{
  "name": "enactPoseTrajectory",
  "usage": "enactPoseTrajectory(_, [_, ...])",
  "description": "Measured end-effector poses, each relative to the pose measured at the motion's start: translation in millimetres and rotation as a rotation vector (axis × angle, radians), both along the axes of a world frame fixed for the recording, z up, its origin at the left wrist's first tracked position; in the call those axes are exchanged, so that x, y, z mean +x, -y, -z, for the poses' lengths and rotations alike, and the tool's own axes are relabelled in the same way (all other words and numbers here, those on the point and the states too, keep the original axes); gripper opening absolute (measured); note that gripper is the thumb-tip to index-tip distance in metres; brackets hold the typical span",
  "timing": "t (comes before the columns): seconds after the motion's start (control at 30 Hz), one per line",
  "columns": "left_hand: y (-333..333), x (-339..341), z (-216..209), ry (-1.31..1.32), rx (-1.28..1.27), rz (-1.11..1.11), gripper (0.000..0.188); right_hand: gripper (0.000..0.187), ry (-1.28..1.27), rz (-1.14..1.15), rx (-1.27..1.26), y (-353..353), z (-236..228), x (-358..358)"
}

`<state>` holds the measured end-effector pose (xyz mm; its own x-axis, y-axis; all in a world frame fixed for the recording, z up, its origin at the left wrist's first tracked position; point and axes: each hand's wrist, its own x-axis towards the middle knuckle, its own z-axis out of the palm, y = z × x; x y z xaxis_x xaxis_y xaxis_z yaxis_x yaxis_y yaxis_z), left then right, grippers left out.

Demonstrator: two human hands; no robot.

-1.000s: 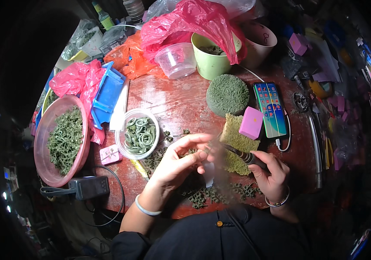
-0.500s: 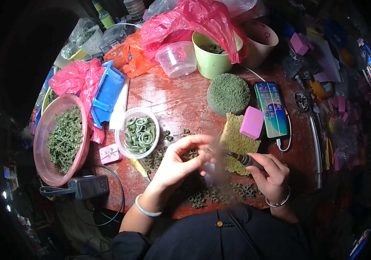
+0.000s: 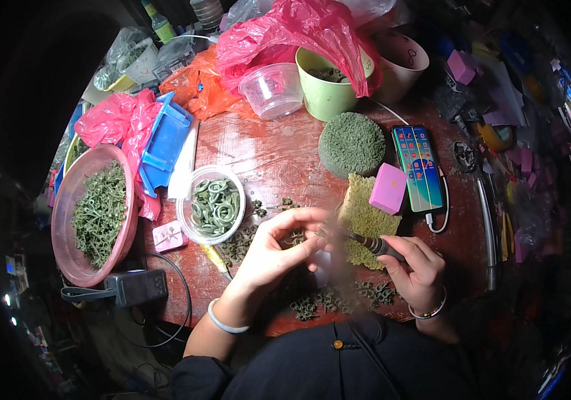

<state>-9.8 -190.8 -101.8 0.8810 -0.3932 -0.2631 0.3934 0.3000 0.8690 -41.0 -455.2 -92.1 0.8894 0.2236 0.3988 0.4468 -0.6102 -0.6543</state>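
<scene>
My left hand [image 3: 285, 248] is raised over the near middle of the table, thumb and fingers pinched. A dark blurred strip in front hides what they hold. My right hand [image 3: 420, 270] grips a tool like a soldering iron [image 3: 389, 249], with a thick dark handle and a slim metal shaft aimed at the left fingertips. Behind the tool lies a rough yellow-green pad [image 3: 369, 212], a pink block [image 3: 387, 189] on its far right corner. Small green branched pieces [image 3: 325, 303] are strewn below my hands. Left of my left hand stands a clear tub [image 3: 180, 217] of green rings [image 3: 215, 205].
A pink bowl [image 3: 61, 230] of green pieces stands at left, beside a dark power bank [image 3: 140, 288] with a cable. A round green pad [image 3: 352, 145] and a plugged-in phone [image 3: 422, 170] lie far right. A pale green bucket [image 3: 325, 100] and pink bags [image 3: 279, 33] line the back.
</scene>
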Motion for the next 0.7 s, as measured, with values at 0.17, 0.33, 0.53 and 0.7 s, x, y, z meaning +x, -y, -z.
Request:
enactPoseTrajectory(0.17, [0.6, 0.9, -0.8, 0.006, 0.005, 0.003, 0.04, 0.031, 0.013, -0.005, 0.009, 0.6, 1.7, 0.4])
enactPoseTrajectory(0.33, [1.9, 1.0, -3.7, 0.007, 0.022, -0.004, 0.039, 0.031, 0.062, 0.019, 0.06, 3.0, 8.0, -0.4])
enactPoseTrajectory(0.53, [2.7, 0.1, 0.9, 0.005, 0.055, -0.052, 0.041, 0.03, 0.053, 0.019, 0.027, 0.9, 3.9, -0.5])
enactPoseTrajectory(0.7, [2.0, -0.9, 4.7, 0.002, 0.025, -0.062, 0.041, 0.03, 0.036, 0.019, 0.021, 0.8, 4.0, -0.7])
